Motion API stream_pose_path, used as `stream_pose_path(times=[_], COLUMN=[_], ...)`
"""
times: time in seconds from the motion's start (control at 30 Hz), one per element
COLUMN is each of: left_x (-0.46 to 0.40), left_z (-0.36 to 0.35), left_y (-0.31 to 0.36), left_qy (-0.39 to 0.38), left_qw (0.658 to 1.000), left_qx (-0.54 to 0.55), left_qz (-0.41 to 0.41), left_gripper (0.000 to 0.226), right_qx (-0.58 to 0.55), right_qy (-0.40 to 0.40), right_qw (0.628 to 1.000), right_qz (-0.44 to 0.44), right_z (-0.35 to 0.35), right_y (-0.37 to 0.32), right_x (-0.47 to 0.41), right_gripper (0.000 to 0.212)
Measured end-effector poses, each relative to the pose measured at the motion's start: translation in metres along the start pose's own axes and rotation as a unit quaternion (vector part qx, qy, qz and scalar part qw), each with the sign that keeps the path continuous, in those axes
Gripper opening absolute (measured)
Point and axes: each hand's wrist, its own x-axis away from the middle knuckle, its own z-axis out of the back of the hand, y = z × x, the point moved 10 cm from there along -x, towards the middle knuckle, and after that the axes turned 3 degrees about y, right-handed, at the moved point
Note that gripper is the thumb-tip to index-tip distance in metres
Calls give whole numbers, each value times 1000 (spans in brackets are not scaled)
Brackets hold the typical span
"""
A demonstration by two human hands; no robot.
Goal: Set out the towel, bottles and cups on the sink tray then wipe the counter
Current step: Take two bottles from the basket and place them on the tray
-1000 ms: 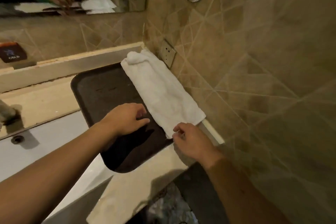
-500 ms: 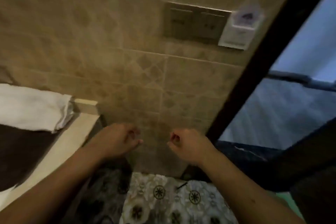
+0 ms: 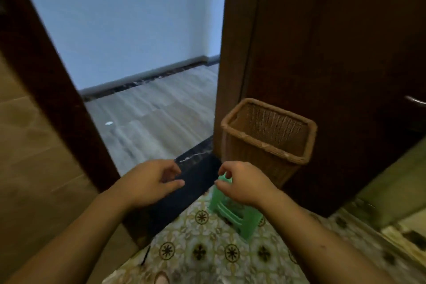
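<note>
The towel, tray, bottles, cups and counter are all out of view. The head view faces a doorway and the bathroom floor. My left hand (image 3: 153,181) hovers at centre with its fingers loosely curled and apart, holding nothing. My right hand (image 3: 243,182) hovers beside it, thumb and fingers bent toward each other, also with nothing in them. Under my right hand, on the floor, stands a small green plastic stool (image 3: 232,215); the hand is above it and apart from it.
A woven wicker basket (image 3: 267,138) stands on the floor against the dark wooden door (image 3: 334,53). A dark door frame (image 3: 46,90) runs down the left. A black stone threshold (image 3: 196,175) separates the patterned floor tiles (image 3: 207,251) from grey flooring (image 3: 156,113) outside.
My hands left the white towel on the tray. The view swung right, from the counter past the tiled wall to the doorway and floor. Both hands stayed in front of me, holding nothing.
</note>
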Motion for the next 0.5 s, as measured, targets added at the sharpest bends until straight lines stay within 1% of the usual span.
stream_pose_path(times=[0.13, 0.23, 0.33, 0.43, 0.5], left_x=[-77, -136, -203, -274, -326], left_z=[-27, -47, -62, -74, -85], left_y=[51, 82, 108, 129, 137], left_qy=[-36, -72, -91, -96, -108], left_qw=[997, 991, 986, 980, 977], left_qx=[-13, -11, 8, 32, 44], left_qz=[-61, -108, -142, -171, -176], left_gripper=[31, 26, 19, 18, 21], right_qx=[4, -11, -15, -15, -15], right_qy=[31, 36, 50, 58, 52], right_qw=[997, 991, 981, 973, 967], right_qz=[-75, -132, -184, -225, -248], right_z=[36, 56, 73, 85, 92], right_y=[77, 132, 186, 232, 263], right_x=[-5, -14, -30, -52, -78], right_gripper=[30, 29, 27, 20, 20])
